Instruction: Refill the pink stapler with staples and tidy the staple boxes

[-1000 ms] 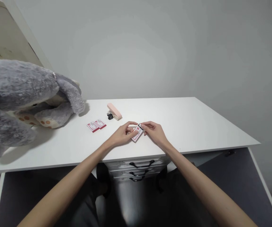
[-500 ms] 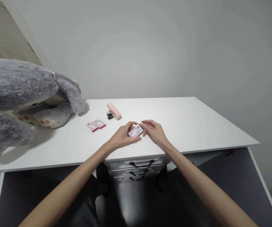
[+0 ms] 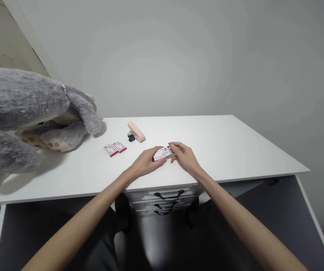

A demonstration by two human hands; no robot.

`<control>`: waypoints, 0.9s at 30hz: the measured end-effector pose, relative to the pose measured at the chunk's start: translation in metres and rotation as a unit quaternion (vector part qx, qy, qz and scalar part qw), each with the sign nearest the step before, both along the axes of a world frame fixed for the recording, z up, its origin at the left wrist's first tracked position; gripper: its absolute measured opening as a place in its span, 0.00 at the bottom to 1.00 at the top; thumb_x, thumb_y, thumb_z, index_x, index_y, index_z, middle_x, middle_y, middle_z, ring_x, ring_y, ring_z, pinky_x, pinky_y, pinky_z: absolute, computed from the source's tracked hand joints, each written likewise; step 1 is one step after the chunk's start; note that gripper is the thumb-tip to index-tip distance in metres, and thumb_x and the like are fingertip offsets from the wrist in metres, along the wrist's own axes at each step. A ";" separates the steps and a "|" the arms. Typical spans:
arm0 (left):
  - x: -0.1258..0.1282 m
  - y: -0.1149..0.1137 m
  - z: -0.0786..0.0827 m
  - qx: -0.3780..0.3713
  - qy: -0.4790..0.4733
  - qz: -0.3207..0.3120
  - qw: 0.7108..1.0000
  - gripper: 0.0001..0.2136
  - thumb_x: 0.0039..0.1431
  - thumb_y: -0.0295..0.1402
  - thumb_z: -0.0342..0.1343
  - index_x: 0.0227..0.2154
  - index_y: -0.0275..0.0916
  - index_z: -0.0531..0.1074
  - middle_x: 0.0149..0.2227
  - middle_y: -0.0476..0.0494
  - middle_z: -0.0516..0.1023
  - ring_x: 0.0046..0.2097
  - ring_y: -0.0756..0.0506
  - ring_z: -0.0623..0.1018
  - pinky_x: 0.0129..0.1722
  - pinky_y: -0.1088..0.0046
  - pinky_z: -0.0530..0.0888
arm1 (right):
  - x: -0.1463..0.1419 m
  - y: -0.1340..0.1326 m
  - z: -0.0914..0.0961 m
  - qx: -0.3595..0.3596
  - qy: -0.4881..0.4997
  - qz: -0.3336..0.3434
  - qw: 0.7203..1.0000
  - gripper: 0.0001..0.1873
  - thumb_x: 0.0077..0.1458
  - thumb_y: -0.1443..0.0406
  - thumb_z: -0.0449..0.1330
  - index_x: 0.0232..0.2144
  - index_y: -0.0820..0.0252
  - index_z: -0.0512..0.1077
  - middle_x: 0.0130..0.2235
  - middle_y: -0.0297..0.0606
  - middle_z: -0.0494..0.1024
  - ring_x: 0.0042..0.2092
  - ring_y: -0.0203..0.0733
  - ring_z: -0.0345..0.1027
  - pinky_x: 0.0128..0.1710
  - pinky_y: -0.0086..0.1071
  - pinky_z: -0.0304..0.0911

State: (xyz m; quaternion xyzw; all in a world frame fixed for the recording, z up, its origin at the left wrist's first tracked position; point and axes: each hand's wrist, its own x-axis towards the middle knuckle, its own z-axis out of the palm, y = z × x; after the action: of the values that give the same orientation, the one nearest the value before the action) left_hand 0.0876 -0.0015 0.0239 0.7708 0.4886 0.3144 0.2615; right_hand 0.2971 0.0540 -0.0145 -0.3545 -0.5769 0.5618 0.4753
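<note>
My left hand (image 3: 148,160) is closed around a small white and red box (image 3: 161,153), its thumb along the near side and fingers behind. The box looks like a staple box and is held just over the white desk. At the box's right end, my right hand (image 3: 186,157) pinches a greyish inner tray (image 3: 171,149) that sticks out of the sleeve. What lies in the tray is too small to make out. Two similar boxes, a left box (image 3: 110,149) and a right box (image 3: 119,146), lie side by side left of my hands.
A pink stapler (image 3: 136,131) lies behind the boxes, with small black clips (image 3: 131,137) beside it. A large grey plush toy (image 3: 23,101) takes up the desk's left end. Under the desk (image 3: 221,139) are drawers with black handles (image 3: 169,195). A wall stands behind.
The held box has turned to lie flatter, and more of its inner tray shows at the right end. My right hand has shifted slightly to the right. The other things lie unchanged.
</note>
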 end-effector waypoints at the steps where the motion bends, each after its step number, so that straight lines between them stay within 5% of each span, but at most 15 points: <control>1: 0.000 0.000 0.000 -0.001 0.000 0.000 1.000 0.22 0.69 0.45 0.57 0.60 0.39 0.77 0.46 0.42 0.84 0.41 0.43 0.78 0.40 0.69 0.71 | 0.000 0.000 0.000 0.001 -0.001 -0.002 1.000 0.29 0.58 0.43 0.70 0.49 0.58 0.80 0.44 0.42 0.85 0.27 0.36 0.74 0.32 0.36 0.74; 9: 0.001 -0.002 0.006 -0.020 0.013 -0.038 0.999 0.23 0.69 0.46 0.58 0.60 0.40 0.77 0.49 0.41 0.85 0.42 0.42 0.78 0.39 0.70 0.70 | 0.000 -0.001 -0.001 0.020 -0.047 -0.026 0.998 0.29 0.55 0.40 0.71 0.41 0.57 0.77 0.35 0.36 0.83 0.24 0.36 0.71 0.28 0.34 0.69; 15: 0.001 -0.002 0.003 -0.023 -0.005 -0.016 1.000 0.24 0.69 0.47 0.58 0.60 0.38 0.76 0.48 0.41 0.85 0.41 0.42 0.79 0.38 0.70 0.71 | 0.001 -0.003 0.002 0.026 -0.038 -0.019 0.999 0.30 0.60 0.37 0.64 0.42 0.57 0.79 0.38 0.37 0.83 0.23 0.35 0.70 0.27 0.34 0.70; 21: 0.000 -0.001 0.000 -0.020 -0.021 -0.005 1.000 0.24 0.68 0.49 0.58 0.60 0.39 0.76 0.50 0.42 0.84 0.44 0.42 0.80 0.42 0.69 0.73 | 0.001 -0.002 0.002 0.037 -0.051 0.010 0.998 0.31 0.60 0.39 0.66 0.48 0.58 0.80 0.25 0.29 0.74 0.24 0.37 0.68 0.28 0.33 0.67; 27: 0.000 -0.001 0.001 -0.024 -0.018 -0.011 0.999 0.24 0.68 0.50 0.58 0.59 0.39 0.77 0.47 0.42 0.84 0.42 0.42 0.79 0.40 0.70 0.72 | 0.000 -0.001 -0.002 0.046 -0.066 0.007 0.997 0.30 0.60 0.39 0.66 0.46 0.57 0.79 0.22 0.27 0.72 0.22 0.37 0.66 0.25 0.32 0.64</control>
State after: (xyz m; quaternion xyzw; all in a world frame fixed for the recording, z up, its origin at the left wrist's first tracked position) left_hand 0.0875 -0.0029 0.0252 0.7640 0.4827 0.3130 0.2922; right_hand 0.2972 0.0528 -0.0164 -0.3647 -0.6343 0.5135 0.4483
